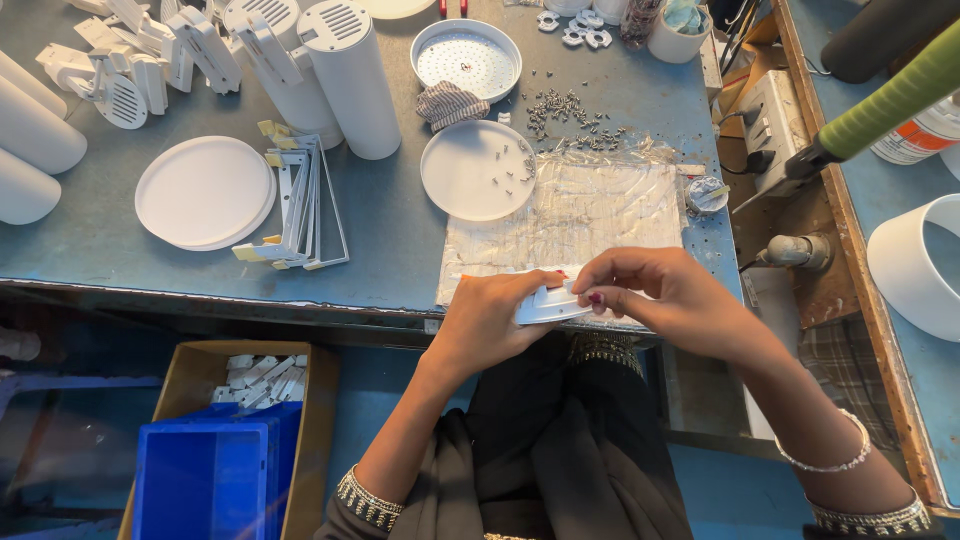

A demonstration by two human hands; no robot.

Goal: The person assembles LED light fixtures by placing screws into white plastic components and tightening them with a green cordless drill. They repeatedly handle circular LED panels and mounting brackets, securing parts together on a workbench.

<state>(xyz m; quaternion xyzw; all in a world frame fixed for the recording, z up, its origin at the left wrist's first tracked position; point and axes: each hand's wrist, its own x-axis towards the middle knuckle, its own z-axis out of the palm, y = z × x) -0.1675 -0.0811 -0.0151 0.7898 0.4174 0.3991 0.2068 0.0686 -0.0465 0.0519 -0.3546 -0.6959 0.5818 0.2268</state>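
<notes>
Both hands meet at the near edge of the blue-grey workbench (390, 230). My left hand (490, 320) grips a small white plastic part (548, 303) from below and the left. My right hand (655, 295) pinches the same part from the right, fingertips on its top. Just beyond the hands lies a sheet of crinkled foil (575, 215). A white round lid (470, 170) with a few screws in it sits past the foil, and a scatter of small screws (575, 115) lies behind that.
White cylindrical lamp housings (345, 75) and bracket parts (130, 70) fill the far left. White discs (200, 190) and metal frames (305, 200) lie mid-left. A cardboard box (240, 400) with a blue crate (215, 470) stands below left. A green-handled tool (880, 105) reaches in at right.
</notes>
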